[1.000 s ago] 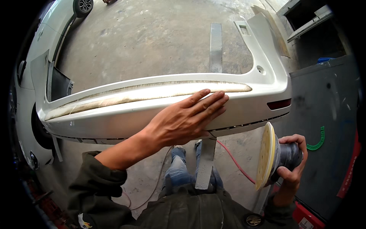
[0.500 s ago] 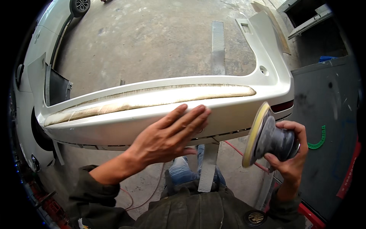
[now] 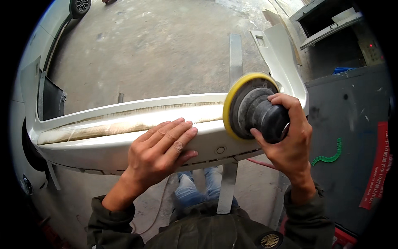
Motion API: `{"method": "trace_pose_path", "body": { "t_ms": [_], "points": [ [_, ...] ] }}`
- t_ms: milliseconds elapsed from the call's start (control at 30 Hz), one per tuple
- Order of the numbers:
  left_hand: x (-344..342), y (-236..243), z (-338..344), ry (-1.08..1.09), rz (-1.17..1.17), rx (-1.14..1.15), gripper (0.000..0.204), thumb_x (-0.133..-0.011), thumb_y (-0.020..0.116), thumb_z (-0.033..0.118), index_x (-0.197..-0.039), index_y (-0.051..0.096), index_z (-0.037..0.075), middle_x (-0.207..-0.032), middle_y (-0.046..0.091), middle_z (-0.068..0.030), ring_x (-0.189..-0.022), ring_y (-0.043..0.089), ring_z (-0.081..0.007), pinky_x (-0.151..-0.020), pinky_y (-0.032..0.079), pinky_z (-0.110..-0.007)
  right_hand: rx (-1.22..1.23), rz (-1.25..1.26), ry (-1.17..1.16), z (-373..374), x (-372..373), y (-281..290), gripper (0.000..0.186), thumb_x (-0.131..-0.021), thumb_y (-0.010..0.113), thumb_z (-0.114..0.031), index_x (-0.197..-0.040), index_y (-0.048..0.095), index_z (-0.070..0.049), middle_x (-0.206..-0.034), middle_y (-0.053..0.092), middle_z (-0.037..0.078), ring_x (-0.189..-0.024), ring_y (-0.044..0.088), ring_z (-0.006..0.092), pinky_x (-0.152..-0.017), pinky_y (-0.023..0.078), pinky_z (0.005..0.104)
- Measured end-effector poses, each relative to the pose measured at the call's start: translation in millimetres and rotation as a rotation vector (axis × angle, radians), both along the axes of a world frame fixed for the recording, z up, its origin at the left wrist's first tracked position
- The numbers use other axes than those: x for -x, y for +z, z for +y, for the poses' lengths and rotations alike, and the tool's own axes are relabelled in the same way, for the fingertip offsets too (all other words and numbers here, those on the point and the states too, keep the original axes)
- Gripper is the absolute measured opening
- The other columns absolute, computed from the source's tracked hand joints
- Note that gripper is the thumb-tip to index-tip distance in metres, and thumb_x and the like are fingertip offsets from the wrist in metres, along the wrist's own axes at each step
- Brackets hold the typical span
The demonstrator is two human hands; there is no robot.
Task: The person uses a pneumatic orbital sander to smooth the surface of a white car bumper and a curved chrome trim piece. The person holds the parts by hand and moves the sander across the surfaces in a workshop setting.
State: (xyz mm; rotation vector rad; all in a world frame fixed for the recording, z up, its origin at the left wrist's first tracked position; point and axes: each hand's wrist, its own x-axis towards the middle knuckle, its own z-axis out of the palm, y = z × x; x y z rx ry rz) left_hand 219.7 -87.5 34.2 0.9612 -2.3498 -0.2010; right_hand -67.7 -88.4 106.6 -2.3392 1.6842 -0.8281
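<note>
A white car bumper stretches across in front of me, with a long brownish, rough-edged strip along its upper face. My left hand lies on the bumper's front face, fingers stretched out and holding nothing, fingertips at the strip's lower edge. In my right hand is a round sander, gripped by its black body. The sander's yellow-edged pad is tilted at the right part of the bumper and hides the strip's right end. Whether the pad touches the surface I cannot tell.
Grey metal bars of a stand run beneath the bumper. A white car stands at the left. On the right are a dark panel, a green curved piece and a red banner. A thin red hose trails below.
My right hand has brought the sander left and up, from beside the bumper to over its right part. My left hand has slid left and slightly down along the bumper.
</note>
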Motion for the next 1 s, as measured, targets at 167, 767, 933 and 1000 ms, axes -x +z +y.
{"method": "trace_pose_path", "body": {
  "t_ms": [167,767,933,1000],
  "points": [
    [-3,-1,-1,0.001,0.021,0.005,0.047,-0.079,0.086,0.029,-0.118,0.074,0.006,-0.115,0.075,-0.0116,-0.111,0.073,-0.0290,-0.096,0.059,-0.041,-0.074,0.035,-0.063,-4,-1,5,0.064,-0.063,0.090,-0.003,-0.118,0.057,-0.005,-0.114,0.065,0.013,-0.097,0.070,0.0335,-0.079,0.057,0.0390],
    [2,-2,-1,0.000,0.012,0.017,0.045,-0.082,0.084,0.030,-0.117,0.074,0.004,-0.116,0.075,-0.0123,-0.112,0.072,-0.0292,-0.098,0.059,-0.042,0.045,0.016,0.029,4,-15,-2,0.065,-0.064,0.091,-0.006,-0.119,0.058,-0.005,-0.112,0.066,0.016,-0.095,0.071,0.0350,-0.076,0.059,0.0372],
    [0,-5,0,0.000,0.024,0.024,0.045,-0.081,0.084,0.030,-0.117,0.075,0.005,-0.115,0.076,-0.0126,-0.112,0.072,-0.0298,-0.097,0.059,-0.042,0.020,0.156,-0.197,8,46,3,0.063,-0.065,0.092,-0.008,-0.118,0.059,-0.009,-0.105,0.067,0.011,-0.085,0.069,0.0232,-0.069,0.057,0.0345],
    [3,-2,0,0.002,0.028,0.011,0.043,-0.082,0.084,0.030,-0.117,0.075,0.005,-0.115,0.076,-0.0123,-0.112,0.072,-0.0296,-0.096,0.059,-0.042,-0.179,0.100,-0.289,6,61,29,0.059,-0.065,0.092,-0.012,-0.115,0.060,-0.007,-0.098,0.065,0.008,-0.086,0.067,0.0198,-0.073,0.055,0.0325]
  ]
}}
